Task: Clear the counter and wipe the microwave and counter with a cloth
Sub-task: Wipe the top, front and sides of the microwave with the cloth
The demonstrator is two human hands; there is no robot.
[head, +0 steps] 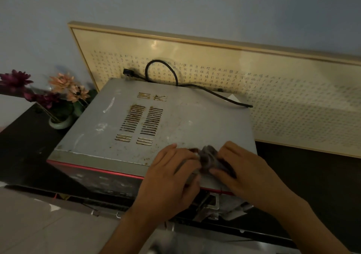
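Observation:
A grey metal microwave (pixel 109 128) with rusty vent slots and a red front trim stands on the dark counter (pixel 25 148). At its near right top edge lies a bunched grey cloth (pixel 209 157). My left hand (pixel 172 173) grips the cloth's left side with curled fingers. My right hand (pixel 248 173) holds the cloth's right side, fingers curled over it. Most of the cloth is hidden under both hands.
A black power cord with plug (pixel 162 74) lies on the microwave's back edge. A framed calligraphy panel (pixel 293 97) leans on the wall behind. A green vase of artificial flowers (pixel 58 105) stands left of the microwave. Pale floor tiles (pixel 39 224) show below.

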